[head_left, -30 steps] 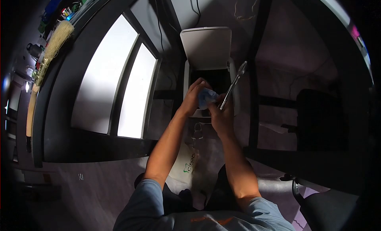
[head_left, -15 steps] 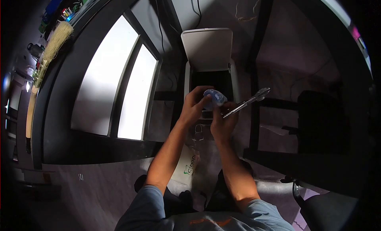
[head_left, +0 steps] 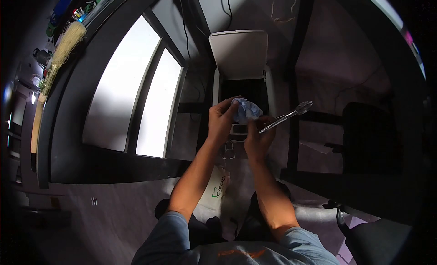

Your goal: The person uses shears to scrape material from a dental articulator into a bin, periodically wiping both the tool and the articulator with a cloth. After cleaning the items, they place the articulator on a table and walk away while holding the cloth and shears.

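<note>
A crumpled, pale-blue bundle of thin plastic (head_left: 246,110) is held up between my two hands. The thumb and fingers of my left hand (head_left: 221,121) pinch its left side. My right hand (head_left: 259,138) has its fingertips on the lower right of the bundle. That same hand also grips metal tongs (head_left: 287,115), whose scalloped end points up to the right. Behind and below the bundle stands a light-coloured bin (head_left: 271,89) with a dark interior. Its lid (head_left: 240,54) is raised, leaning back.
A whitish bag with printed lettering (head_left: 212,188) lies on the floor between my legs. Dark table frames (head_left: 296,142) flank the bin. Bright panels (head_left: 157,108) and a straw brush (head_left: 68,44) are at left. A chair (head_left: 380,240) is at lower right.
The plastic bundle looks looser and more spread out between my fingers. My left hand has shifted slightly, and the tongs remain in my right hand.
</note>
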`<state>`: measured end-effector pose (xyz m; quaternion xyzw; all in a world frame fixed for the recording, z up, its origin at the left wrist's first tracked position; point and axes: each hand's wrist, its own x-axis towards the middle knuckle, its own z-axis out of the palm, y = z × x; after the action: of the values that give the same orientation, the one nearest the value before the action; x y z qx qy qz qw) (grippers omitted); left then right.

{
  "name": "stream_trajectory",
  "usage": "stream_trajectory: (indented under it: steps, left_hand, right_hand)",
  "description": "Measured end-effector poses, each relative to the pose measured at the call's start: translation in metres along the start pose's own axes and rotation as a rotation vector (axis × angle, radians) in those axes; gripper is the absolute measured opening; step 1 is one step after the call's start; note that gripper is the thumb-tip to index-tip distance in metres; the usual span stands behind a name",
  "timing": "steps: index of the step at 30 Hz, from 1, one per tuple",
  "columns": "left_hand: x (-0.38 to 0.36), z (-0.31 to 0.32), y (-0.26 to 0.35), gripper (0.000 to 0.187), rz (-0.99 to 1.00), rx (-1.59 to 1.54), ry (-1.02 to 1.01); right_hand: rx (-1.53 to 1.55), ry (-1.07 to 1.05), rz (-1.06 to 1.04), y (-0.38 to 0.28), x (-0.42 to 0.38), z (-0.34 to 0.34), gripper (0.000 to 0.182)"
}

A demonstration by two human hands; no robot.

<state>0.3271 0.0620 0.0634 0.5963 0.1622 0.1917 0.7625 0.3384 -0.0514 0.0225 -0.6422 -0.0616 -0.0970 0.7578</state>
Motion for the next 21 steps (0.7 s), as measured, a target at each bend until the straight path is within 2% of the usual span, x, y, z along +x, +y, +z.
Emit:
stream_trajectory:
  steps: [3, 8, 11, 15, 18, 21]
  left_hand:
    - [0.002, -0.002, 0.002, 0.029, -0.142, -0.123, 0.016]
    - [0.001, 0.000, 0.008, 0.028, -0.220, -0.281, 0.049]
    - [0.001, -0.001, 0.011, 0.027, -0.248, -0.322, 0.040]
    - [0.003, -0.003, 0.005, 0.027, -0.260, -0.368, 0.038]
    - [0.002, -0.005, 0.007, 0.036, -0.300, -0.373, -0.020]
    - [0.005, -0.008, 0.004, 0.038, -0.386, -0.553, -0.012]
  right_hand:
    - [0.050, 0.007, 0.031, 0.007, 0.002, -0.002, 0.022]
    - [0.178, -0.004, 0.185, -0.002, 0.006, -0.004, 0.025]
    - [0.204, 0.002, 0.233, -0.017, 0.006, -0.004, 0.020]
    - [0.230, 0.009, 0.232, -0.014, 0.006, -0.005, 0.020]
    - [0.250, 0.013, 0.237, -0.015, 0.005, -0.006, 0.020]
    - [0.290, 0.007, 0.243, -0.013, 0.005, -0.007, 0.020]
